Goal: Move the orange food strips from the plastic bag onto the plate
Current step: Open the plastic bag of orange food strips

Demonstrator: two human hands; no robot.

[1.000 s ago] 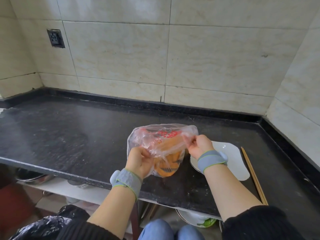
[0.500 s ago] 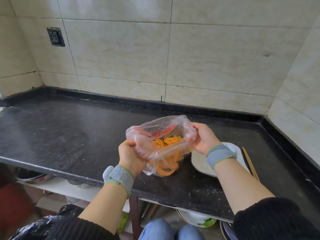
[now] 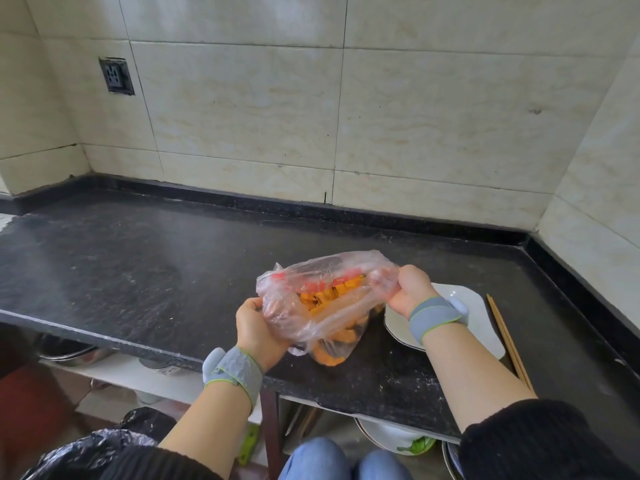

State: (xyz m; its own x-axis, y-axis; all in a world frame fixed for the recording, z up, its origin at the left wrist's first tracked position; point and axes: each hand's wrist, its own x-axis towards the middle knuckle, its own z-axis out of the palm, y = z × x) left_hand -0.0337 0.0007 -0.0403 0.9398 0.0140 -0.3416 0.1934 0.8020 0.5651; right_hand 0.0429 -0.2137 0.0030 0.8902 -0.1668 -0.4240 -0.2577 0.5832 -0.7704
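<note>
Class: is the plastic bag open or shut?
Open: left hand and right hand stretch the plastic bag wide; orange strips show inside.

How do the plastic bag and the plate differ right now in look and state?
The plastic bag is clear, crumpled and holds the orange strips; the plate is white, rigid and bare where visible. The left hand and right hand grip the bag's mouth; neither holds the plate. Both are on the black counter.

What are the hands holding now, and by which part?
Both hold the bag. The left hand has its grip on the left side; the right hand on the right rim of its mouth. The strips are inside.
</note>
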